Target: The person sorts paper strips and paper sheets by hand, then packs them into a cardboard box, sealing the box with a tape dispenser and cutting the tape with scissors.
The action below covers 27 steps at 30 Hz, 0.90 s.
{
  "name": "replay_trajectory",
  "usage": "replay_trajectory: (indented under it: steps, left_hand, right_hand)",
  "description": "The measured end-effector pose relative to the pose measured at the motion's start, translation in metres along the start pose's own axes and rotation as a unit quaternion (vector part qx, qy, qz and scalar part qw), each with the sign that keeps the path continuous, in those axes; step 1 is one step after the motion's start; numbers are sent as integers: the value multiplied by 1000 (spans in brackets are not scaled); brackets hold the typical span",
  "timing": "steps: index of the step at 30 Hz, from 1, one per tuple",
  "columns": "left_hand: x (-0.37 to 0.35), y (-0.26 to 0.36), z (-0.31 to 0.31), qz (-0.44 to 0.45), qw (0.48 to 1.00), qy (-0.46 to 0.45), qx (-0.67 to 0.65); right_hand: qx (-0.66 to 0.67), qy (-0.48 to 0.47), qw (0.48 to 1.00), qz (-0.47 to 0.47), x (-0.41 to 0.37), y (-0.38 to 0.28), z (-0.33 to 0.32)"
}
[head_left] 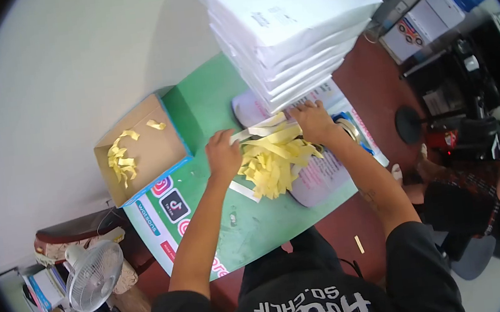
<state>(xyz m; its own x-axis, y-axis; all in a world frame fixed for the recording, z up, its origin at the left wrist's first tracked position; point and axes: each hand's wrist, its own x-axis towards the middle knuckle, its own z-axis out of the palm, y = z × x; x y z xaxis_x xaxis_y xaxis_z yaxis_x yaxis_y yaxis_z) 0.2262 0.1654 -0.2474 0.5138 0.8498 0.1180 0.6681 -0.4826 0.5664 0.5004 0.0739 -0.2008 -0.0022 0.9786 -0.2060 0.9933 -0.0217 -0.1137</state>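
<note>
Our left hand [224, 154] pinches a pale strip [257, 130]; right hand [315, 124]: we cannot tell its grip. Jerking could scatter nearer yellow strips [271, 169].

A black short-sleeved shirt [301, 281] bears white "SO. CALIF" lettering [297, 301].

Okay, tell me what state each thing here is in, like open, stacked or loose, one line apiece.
Yellow strips: loose, heaped.
Cardboard box: open on top, a few yellow scraps inside.
White packages: wrapped, stacked.
Floor strip: lying loose.
Fan: grille on; running or not, unclear.
Left hand: at one end of a pale strip, grip unclear.
Right hand: near its other end, grip unclear.
</note>
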Motion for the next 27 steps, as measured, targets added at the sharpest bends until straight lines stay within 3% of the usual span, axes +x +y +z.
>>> replay_trajectory:
  steps: [3, 5, 7, 10, 13, 16, 20, 25, 27]
  left_hand:
    - [-52, 7, -34, 44, 996, 70, -19]
    - [-99, 4, -51, 31, 998, 59, -19]
    - [-149, 7, -58, -1, 1000, 25, -6]
    - [-207, 17, -51, 9, 998, -65, -21]
    - [-231, 26, -36, 54, 989, -139, -5]
    - [-243, 27, -21, 64, 983, -162, 49]
    - [-245, 20, -18, 72, 984, -155, 48]
    - [-243, 26, -21, 87, 986, -140, 34]
    - [-243, 25, -23, 99, 985, -136, 29]
  right_hand:
    - [64, 196, 974, 96, -54, 13, -25]
    - [149, 239, 943, 176, -108, 20, -50]
    - [286, 295, 870, 271, -158, 27, -40]
    - [452, 328, 772, 304, -205, 25, 0]
    - [461, 344, 774, 263, -200, 22, 56]
    - [421, 356, 757, 352, -180, 22, 71]
    - [506, 461, 664, 301, -200, -1, 54]
    - [514, 358, 742, 240, -265, -50, 19]
    - [464, 328, 796, 208, -264, -79, 18]
